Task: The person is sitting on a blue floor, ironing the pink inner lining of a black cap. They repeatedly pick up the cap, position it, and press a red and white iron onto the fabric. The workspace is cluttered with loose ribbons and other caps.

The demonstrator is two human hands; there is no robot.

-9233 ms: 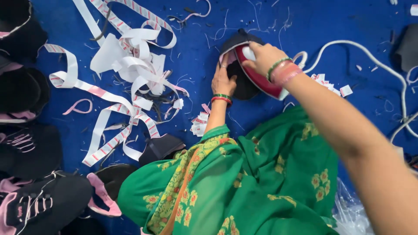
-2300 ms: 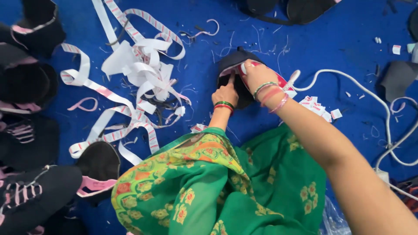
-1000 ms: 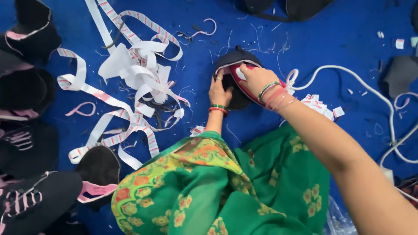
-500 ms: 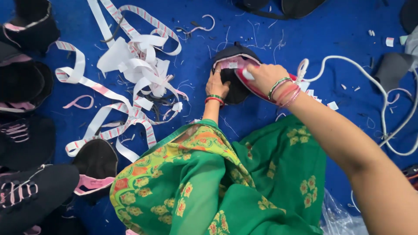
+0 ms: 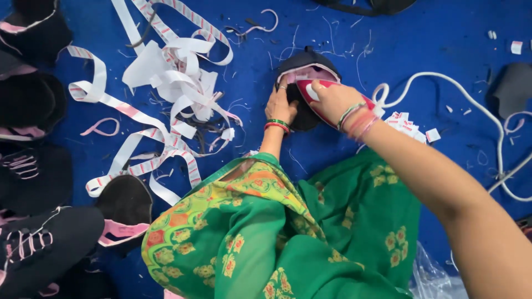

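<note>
Black piece: a dark, rounded fabric piece (image 5: 303, 83) with a pink edge lies on the blue surface (image 5: 432, 39), near the top centre of the view.
Iron: a red and white iron (image 5: 327, 99) rests on the right part of the black piece.
Right hand: the right hand (image 5: 335, 99) is closed around the iron from above; bangles sit at the wrist.
Left hand: the left hand (image 5: 281, 104) lies flat with fingers loose, pressing the left side of the black piece.
Cord: a white cord (image 5: 454, 88) runs from the iron to the right in loops.
Small tags: a little heap of white tags (image 5: 407, 123) lies just beside the right wrist.
Ribbons: long white strips with red marks (image 5: 166, 83) lie tangled to the left.
Other black pieces: more black pieces with pink trim (image 5: 39, 166) lie along the left edge; no container holds them.
Green cloth: a green patterned garment (image 5: 288, 238) fills the bottom centre.
</note>
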